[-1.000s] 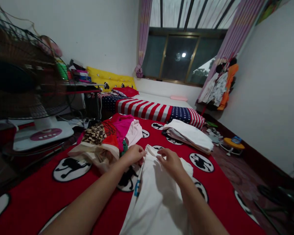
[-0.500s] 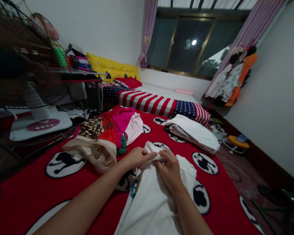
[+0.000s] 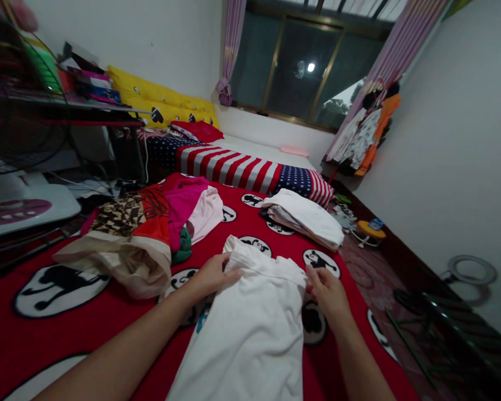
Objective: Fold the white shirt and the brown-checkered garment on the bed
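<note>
A white garment (image 3: 250, 317) lies lengthwise in front of me on the red blanket (image 3: 129, 340), its band-like far edge spread between my hands. My left hand (image 3: 217, 275) is closed on the left side of that edge, thumb on top of the cloth. At the right corner, my right hand (image 3: 326, 289) pinches the edge between thumb and fingers. A small blue patch shows by the garment's left side. Past it on the right is a folded white stack of clothes (image 3: 304, 217). To the left lies a loose heap of colored clothes (image 3: 150, 223), in beige, patterned, red and pink.
A second bed (image 3: 234, 167) with a stars-and-stripes cover stands under the window. On the left are a cluttered desk (image 3: 96, 114) and a white fan base (image 3: 33, 203). A yellow stool (image 3: 371, 229) and a dark rack (image 3: 463, 328) are on the floor at right.
My hands have moved apart, the right one going rightward, so the bunched far edge of the white garment is now stretched wide. The view has turned to the right.
</note>
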{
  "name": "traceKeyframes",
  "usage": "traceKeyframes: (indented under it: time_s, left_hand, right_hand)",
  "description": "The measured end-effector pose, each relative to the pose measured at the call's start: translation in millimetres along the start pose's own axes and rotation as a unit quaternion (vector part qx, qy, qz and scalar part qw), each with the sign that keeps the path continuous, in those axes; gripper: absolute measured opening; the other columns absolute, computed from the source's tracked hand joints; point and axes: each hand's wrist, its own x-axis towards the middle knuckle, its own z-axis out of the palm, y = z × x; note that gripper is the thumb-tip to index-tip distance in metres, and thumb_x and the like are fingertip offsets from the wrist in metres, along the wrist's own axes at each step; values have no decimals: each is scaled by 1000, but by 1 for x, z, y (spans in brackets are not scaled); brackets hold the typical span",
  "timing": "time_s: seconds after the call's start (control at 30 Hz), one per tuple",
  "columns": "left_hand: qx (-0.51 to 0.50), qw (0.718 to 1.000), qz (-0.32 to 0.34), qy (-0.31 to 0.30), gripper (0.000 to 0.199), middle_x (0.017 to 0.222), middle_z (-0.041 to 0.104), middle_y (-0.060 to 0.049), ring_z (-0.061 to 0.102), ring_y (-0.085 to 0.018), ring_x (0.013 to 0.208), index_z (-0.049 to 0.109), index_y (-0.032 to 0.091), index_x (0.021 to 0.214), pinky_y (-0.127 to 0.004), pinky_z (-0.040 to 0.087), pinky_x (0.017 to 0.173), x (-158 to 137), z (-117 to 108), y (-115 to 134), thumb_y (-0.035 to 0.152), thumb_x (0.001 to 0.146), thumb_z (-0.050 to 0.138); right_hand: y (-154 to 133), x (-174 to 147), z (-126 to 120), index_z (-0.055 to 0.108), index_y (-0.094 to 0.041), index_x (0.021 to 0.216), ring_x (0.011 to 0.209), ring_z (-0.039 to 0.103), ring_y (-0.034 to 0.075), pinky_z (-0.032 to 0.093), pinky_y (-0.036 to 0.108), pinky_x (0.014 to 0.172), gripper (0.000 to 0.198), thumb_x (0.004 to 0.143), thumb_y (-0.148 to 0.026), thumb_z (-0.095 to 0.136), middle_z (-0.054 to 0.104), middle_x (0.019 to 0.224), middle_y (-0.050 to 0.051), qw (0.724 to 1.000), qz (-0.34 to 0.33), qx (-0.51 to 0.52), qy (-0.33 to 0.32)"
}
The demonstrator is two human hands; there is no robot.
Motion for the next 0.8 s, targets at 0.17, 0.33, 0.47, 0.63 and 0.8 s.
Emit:
traceKeyframes:
  time_s: [0.17,0.33,0.47,0.63,0.8]
  left_hand:
    - [-18,999,-34,3,41,96,72,-11,66,-26,87,68,9,94,-32,50,74,1,-3,2,31,61,62]
    - [41,998,-50,23,38,93,72,-10,66,-26,85,67,10,95,-34,50,74,0,-7,3,29,63,61]
    - [201,978,-19,55,41,99,69,-10,64,-26,89,63,12,107,-37,50,81,-5,-7,13,26,68,62]
    - [290,942,113,124,54,125,54,-12,52,-26,117,53,17,125,-41,40,102,-11,3,30,18,72,63]
    - [259,931,243,89,35,123,56,-7,50,-21,118,59,22,114,-39,38,105,-20,16,47,16,79,62]
  right_hand:
    - [19,-16,3,55,-21,56,42,49,14,33,23,42,43,74,-59,57,54,45,0,995,42,-53,-75]
    - [14,-20,13,59,-19,73,58,60,16,42,25,54,28,73,-47,61,65,66,3,996,4,-26,-86]
    - [13,-22,15,55,-19,86,63,63,20,43,27,56,34,72,-50,61,65,67,4,994,63,-85,-34]
    - [16,-22,14,57,-21,76,66,63,20,42,27,59,23,74,-44,59,66,69,4,991,33,-114,-58]
    - [23,-20,15,57,-20,81,70,63,21,44,29,63,22,72,-40,61,66,73,4,998,29,-58,-8]
